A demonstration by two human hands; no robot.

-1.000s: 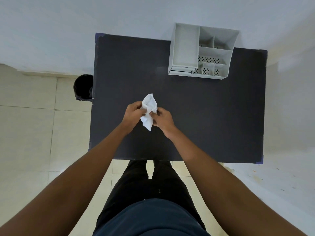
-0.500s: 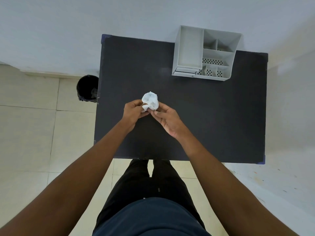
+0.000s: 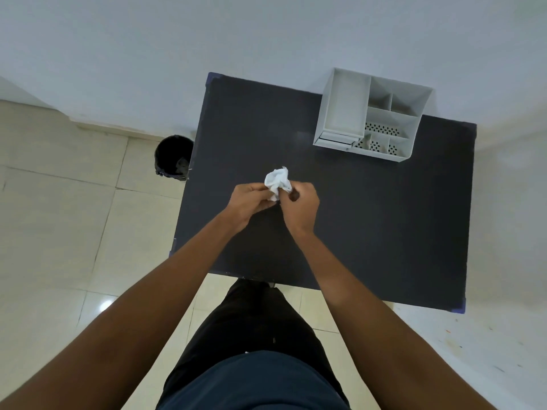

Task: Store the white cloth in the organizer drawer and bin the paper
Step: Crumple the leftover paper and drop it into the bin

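Both hands, left [image 3: 247,201] and right [image 3: 299,207], pinch a crumpled white wad [image 3: 277,182] over the table's [image 3: 370,217] middle; light and soft, it should scrunch anywhere.

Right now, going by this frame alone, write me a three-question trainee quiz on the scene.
1. True or false: both hands hold the white wad.
2. The black bin stands where? A) on the table B) on the floor left of the table C) inside the organizer
3. Fill in: the white organizer sits at the table's far ____ corner.

Key: 1 true; 2 B; 3 right. The left hand and right hand meet at the wad.
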